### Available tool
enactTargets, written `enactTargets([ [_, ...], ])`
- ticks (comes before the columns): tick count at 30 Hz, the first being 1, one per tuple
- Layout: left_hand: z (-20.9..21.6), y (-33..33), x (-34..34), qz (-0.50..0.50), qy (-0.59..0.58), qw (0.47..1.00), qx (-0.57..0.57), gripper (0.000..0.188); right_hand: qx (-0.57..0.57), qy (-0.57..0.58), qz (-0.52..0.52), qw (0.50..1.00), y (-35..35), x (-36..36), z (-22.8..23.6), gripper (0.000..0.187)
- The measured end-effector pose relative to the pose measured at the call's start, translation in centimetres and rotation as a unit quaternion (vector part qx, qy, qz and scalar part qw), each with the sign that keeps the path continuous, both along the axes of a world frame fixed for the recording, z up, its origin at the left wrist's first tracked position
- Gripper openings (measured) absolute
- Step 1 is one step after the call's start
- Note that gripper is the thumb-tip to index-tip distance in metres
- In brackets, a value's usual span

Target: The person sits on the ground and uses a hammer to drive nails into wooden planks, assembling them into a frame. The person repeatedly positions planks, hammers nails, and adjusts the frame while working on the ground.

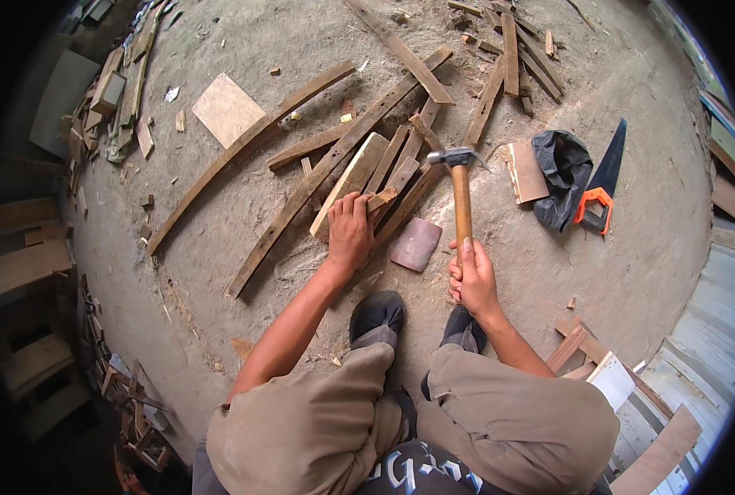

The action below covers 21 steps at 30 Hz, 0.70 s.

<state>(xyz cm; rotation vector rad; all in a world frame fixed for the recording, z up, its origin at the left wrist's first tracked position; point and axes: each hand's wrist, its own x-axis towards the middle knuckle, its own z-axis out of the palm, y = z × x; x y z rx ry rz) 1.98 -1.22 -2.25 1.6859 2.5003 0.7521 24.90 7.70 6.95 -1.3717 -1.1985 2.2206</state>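
Hammer (462,202): long axis pointing forward, claw (476,158) to right.

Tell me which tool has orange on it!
The saw, lying on the ground beside the black bag. Its handle is orange and black, while the hammer has a brown wooden one.

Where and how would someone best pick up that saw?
Probably by its handle, coming from the near side: that end lies closer, while the blade points away. The bag crowds the handle's left, so keep slightly right.
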Motion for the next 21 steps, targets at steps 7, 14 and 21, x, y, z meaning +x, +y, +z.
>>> enactTargets([
  [7, 0.0, -0.3, 0.3, -0.004, -0.015, 1.000, -0.001, 0.035, 0.203, -0.110, 0.191, 0.954, -0.1, 0.6, -2.3, 0.036],
  [14, 0.3, 0.1, 0.4, 0.009, -0.004, 1.000, -0.003, 0.034, 0.190, -0.023, 0.013, 0.981, -2.2, -0.3, -2.2, 0.034],
  [21, 0.2, 0.0, 0.3, 0.007, 0.001, 1.000, -0.005, 0.034, 0.193, -0.084, 0.023, 0.977, -1.1, 0.5, -2.7, 0.036],
])
